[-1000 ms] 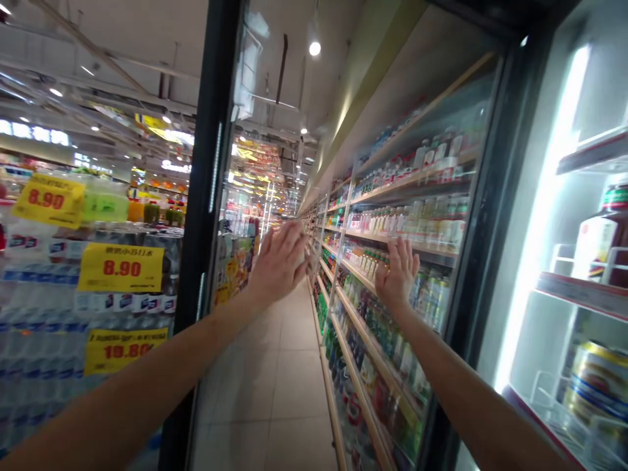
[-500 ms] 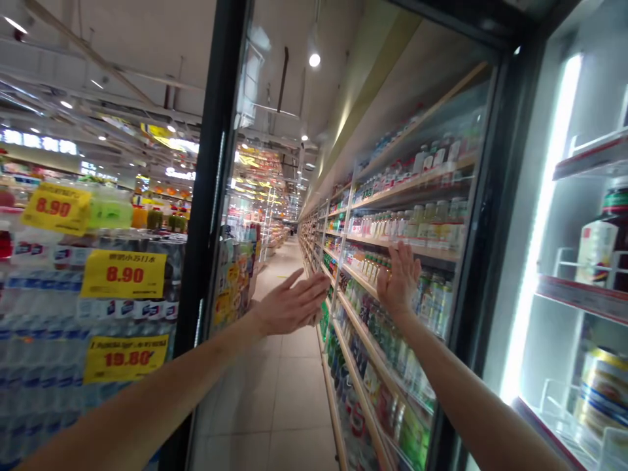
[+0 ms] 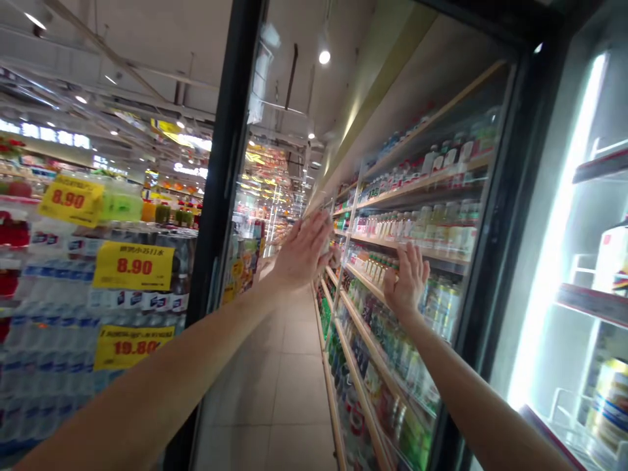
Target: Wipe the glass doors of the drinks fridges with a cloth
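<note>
An open glass fridge door (image 3: 432, 104) with a black frame (image 3: 223, 196) stands in front of me. My left hand (image 3: 304, 252) lies flat on the glass, fingers stretched out and held together. A pale blur at its fingertips cannot be made out. My right hand (image 3: 406, 281) presses the same pane further right, near the hinge side, with fingers spread and nothing in it. Through the glass I see a long aisle and drink shelves (image 3: 392, 235).
The lit fridge interior (image 3: 554, 275) is at the right, with a bottle (image 3: 613, 258) on a shelf and a tin (image 3: 611, 399) lower down. At the left are stacked water packs with yellow price signs (image 3: 133, 265). A tiled aisle floor (image 3: 289, 392) runs ahead.
My left hand dipped down across the glass half a second ago and has come back up to about its earlier height. My right hand stayed flat on the pane.
</note>
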{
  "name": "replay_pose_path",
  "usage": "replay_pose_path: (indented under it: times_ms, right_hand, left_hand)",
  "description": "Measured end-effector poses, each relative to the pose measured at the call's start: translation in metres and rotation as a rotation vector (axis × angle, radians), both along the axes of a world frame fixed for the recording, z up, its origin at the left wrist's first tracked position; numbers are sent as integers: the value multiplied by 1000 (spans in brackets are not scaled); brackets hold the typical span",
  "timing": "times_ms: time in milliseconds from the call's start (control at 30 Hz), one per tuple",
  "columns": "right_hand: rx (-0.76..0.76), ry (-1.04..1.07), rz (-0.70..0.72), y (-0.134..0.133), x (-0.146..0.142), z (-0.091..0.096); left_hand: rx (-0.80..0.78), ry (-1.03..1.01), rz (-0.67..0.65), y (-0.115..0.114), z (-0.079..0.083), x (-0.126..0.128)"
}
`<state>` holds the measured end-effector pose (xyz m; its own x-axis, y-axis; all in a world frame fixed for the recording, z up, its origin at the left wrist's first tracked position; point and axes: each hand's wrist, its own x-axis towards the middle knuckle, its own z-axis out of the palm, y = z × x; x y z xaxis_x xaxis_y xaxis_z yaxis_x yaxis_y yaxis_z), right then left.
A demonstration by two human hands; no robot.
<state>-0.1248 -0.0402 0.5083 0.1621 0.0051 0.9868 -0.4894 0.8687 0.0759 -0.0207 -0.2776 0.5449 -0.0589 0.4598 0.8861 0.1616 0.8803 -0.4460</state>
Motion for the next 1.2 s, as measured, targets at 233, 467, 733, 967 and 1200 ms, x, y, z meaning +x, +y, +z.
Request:
replay_pose_path:
  times_ms: [233, 467, 733, 967, 1200]
  right_hand:
    - [19, 10, -29, 4, 0, 0]
    - [413, 166, 407, -50, 47, 11]
    - [380, 105, 537, -126, 72, 19]
    - [134, 55, 161, -59, 42, 2]
    - [-313, -67, 141, 23, 9, 1]
  left_hand:
    - [-103, -49, -93, -2, 1, 3]
    - [24, 179, -112, -3, -6, -5]
    - [50, 74, -283, -18, -19, 6]
    - [90, 106, -118, -14, -24, 15]
    - [129, 99, 126, -2, -26, 6]
